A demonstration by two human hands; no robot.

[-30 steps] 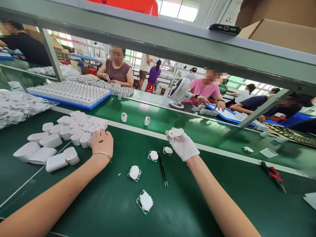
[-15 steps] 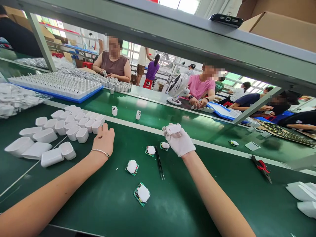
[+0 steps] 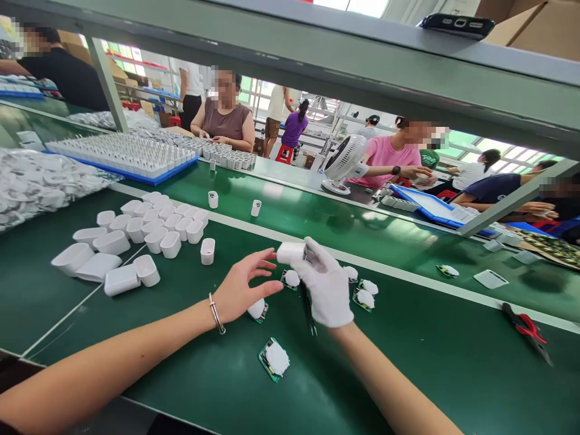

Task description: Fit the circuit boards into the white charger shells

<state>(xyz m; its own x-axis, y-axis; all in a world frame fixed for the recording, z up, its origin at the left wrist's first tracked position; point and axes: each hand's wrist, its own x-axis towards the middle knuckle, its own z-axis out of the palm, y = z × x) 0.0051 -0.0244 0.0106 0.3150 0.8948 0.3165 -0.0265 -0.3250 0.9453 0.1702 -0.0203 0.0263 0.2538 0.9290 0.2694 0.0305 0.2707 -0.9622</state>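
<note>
My right hand (image 3: 324,284), in a white glove, is closed around a white plastic casing (image 3: 291,252) held on its side above the bench. Bare and wearing a bangle, my left hand (image 3: 244,287) has its fingers apart, with the tips close to the casing's left end; I cannot tell whether they touch. Black tweezers (image 3: 312,314) lie partly hidden below the glove. Around both hands are small green circuit boards with white pads, among them a near board (image 3: 274,359), a board (image 3: 291,278) under the casing and a board (image 3: 364,298) right of the glove.
Several empty white casings (image 3: 118,241) cluster at left, and one casing (image 3: 208,251) stands apart. Two filled casings (image 3: 212,199) stand beyond the white line. Red-handled pliers (image 3: 528,332) lie at right. A shelf beam (image 3: 290,66) crosses overhead; co-workers sit opposite near a fan (image 3: 343,163).
My left hand has moved right from the casing cluster to beside my right hand. The held casing has turned sideways. A lone casing now shows near where the left hand was.
</note>
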